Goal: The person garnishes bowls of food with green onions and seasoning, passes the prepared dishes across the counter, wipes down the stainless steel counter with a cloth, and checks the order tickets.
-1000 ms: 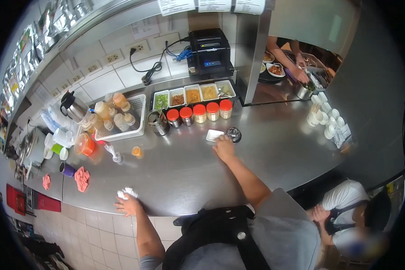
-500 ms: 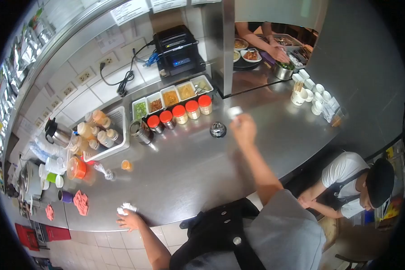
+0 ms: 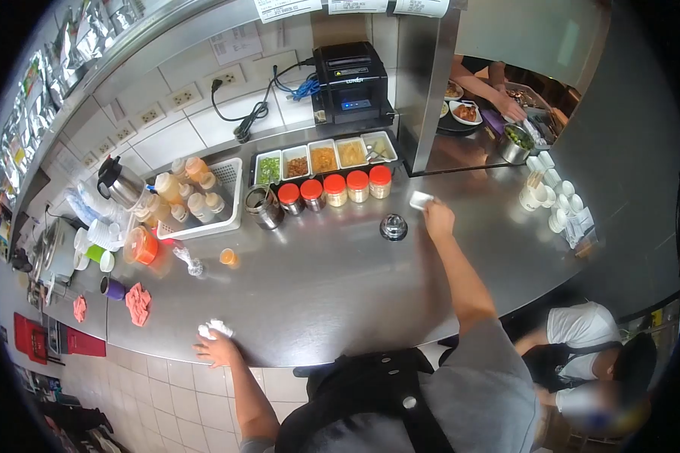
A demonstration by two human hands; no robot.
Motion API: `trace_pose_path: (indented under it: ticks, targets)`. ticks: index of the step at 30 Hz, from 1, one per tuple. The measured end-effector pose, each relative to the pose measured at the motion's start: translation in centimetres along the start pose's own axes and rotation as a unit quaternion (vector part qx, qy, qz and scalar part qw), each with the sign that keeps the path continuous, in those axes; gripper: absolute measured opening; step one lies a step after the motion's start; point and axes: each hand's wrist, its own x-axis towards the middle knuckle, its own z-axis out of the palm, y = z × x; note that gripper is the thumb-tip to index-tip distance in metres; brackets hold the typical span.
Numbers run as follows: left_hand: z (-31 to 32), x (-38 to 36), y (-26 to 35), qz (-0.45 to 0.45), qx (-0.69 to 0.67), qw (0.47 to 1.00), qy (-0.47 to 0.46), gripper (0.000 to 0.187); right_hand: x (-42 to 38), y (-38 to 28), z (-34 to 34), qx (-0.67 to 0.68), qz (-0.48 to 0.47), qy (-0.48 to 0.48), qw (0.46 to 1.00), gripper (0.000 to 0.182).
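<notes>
My right hand (image 3: pixel 438 219) is closed on a small white object (image 3: pixel 421 200), seemingly a folded cloth or paper, near the back of the steel counter (image 3: pixel 310 302). Just left of it sits a silver call bell (image 3: pixel 393 227). At the counter's front left edge, my left hand (image 3: pixel 217 350) lies with fingers spread, touching a crumpled white cloth (image 3: pixel 216 329). Pink cloths (image 3: pixel 137 303) lie farther left. A small orange cup (image 3: pixel 229 257) stands beyond my left hand.
Red-lidded jars (image 3: pixel 335 190), topping trays (image 3: pixel 323 158) and a bottle basket (image 3: pixel 234 215) line the back. White cups (image 3: pixel 533 195) stand right. Another person (image 3: pixel 582 340) is at lower right; a co-worker's hands (image 3: pixel 511 106) show through the opening.
The whole view has shifted, with the counter items now farther right. My right hand still holds the white object, now lower against the counter. The co-worker's hands beyond the opening have moved.
</notes>
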Motion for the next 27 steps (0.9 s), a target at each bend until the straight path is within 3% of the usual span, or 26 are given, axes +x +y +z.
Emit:
trace_pose_path:
  ticks: [3, 6, 8, 10, 12, 15, 18, 20, 22, 23, 25, 27]
  targets:
    - [-0.1, -0.1, 0.0, -0.007, -0.005, 1.000, -0.003, 0.060, 4.1, -0.5, 3.3, -0.006, -0.084, 0.019, 0.996, 0.010]
    - [0.0, -0.2, 0.2, -0.004, -0.005, 1.000, -0.002, 0.061, 7.2, -0.6, 6.5, -0.002, -0.078, -0.021, 0.997, 0.011]
    - [-0.1, -0.2, 0.4, 0.000, 0.002, 1.000, 0.003, 0.061, 7.3, -1.8, 6.2, 0.002, -0.028, -0.119, 0.993, 0.019]
    - [-0.2, -0.1, 0.2, -0.004, -0.002, 1.000, 0.001, 0.060, 5.9, -3.1, 5.2, 0.021, -0.049, -0.129, 0.990, 0.027]
    - [0.4, 0.1, 0.2, 0.000, 0.002, 1.000, 0.008, 0.060, 4.0, -4.8, 4.2, 0.082, -0.046, 0.019, 0.995, 0.031]
    - [0.7, 0.3, 0.1, 0.001, -0.001, 1.000, 0.007, 0.059, -0.6, -6.6, 2.0, 0.161, -0.013, -0.136, 0.977, 0.046]
    - [0.4, 0.1, 0.1, -0.001, -0.010, 1.000, 0.000, 0.059, -4.6, -6.0, 0.0, 0.144, -0.073, -0.139, 0.977, 0.055]
    - [0.4, 0.0, 0.1, 0.004, -0.010, 1.000, -0.002, 0.059, -4.6, -4.2, 0.2, 0.188, -0.044, -0.129, 0.973, 0.059]
    - [0.2, 0.2, 0.0, 0.005, -0.010, 1.000, -0.003, 0.059, -3.2, -2.2, -0.2, 0.089, 0.057, -0.127, 0.986, 0.071]
    - [0.2, 0.1, 0.0, 0.005, -0.011, 1.000, -0.004, 0.059, -2.3, -0.8, 0.4, 0.088, 0.057, -0.125, 0.986, 0.071]
    - [0.2, -0.1, 0.1, 0.003, -0.015, 1.000, -0.006, 0.059, 0.2, 2.1, 2.7, 0.092, 0.163, -0.067, 0.980, 0.080]
    - [0.2, 0.0, 0.1, 0.004, -0.007, 1.000, 0.005, 0.059, 2.7, 3.1, 3.2, 0.099, 0.182, -0.045, 0.977, 0.081]
